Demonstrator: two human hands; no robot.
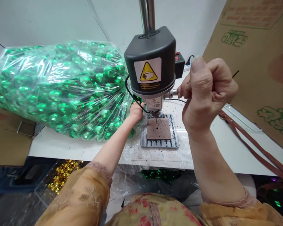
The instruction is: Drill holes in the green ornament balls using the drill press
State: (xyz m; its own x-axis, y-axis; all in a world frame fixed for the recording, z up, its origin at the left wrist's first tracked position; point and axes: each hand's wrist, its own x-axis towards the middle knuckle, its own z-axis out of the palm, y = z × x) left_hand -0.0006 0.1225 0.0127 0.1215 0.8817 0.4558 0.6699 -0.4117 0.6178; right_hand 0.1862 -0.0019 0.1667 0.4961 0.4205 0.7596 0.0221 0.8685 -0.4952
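A small bench drill press with a black motor housing (151, 59) stands upright in the middle of the head view. My right hand (202, 91) is closed in a fist around its feed handle (175, 92), on the machine's right side. Left of the chuck, my left hand (136, 111) reaches to the gathered mouth of a clear plastic bag (61, 91) full of shiny green faceted balls. Its fingertips are largely hidden, so what they hold does not show. Beneath the drill bit, a brown square board (158, 128) with a dark hole lies on the slotted metal base (143, 143).
Dark shavings dot the white table (68, 146) around the base. Cardboard boxes (254, 56) stand at right and left. A brown strap (254, 144) hangs over the right edge. Gold pieces (64, 172) sit in a clear bin below, and green ones (161, 174) lie under the front edge.
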